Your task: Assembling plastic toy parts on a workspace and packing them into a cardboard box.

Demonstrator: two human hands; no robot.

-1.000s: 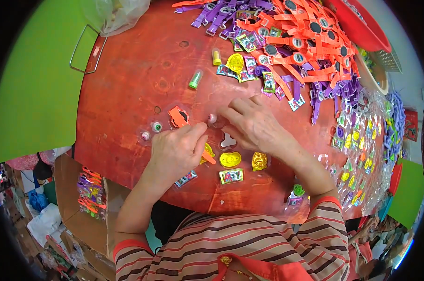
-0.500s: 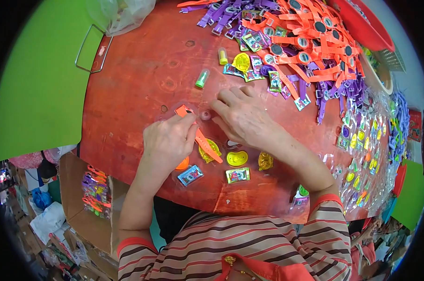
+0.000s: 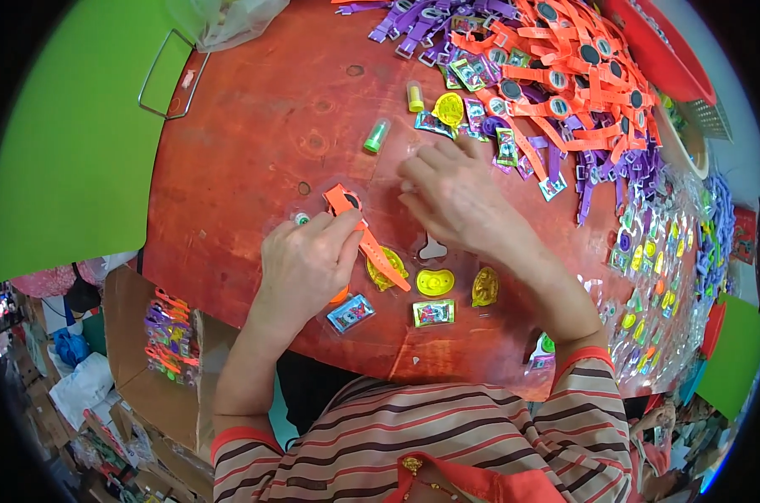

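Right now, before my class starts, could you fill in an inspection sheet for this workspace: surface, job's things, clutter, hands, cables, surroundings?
Surface: red table, marked with dark spots.
Job's things: orange watch, blue sachet and yellow oval piece laid out before the person.
Clutter: watch heap at upper right; green tube lying alone.
Hands: left hand at the watch, grip hidden; right hand over the table, fingers bent, grip unclear.
Cables: nothing seen on the table.
Surroundings: red basin upper right; open carton lower left.
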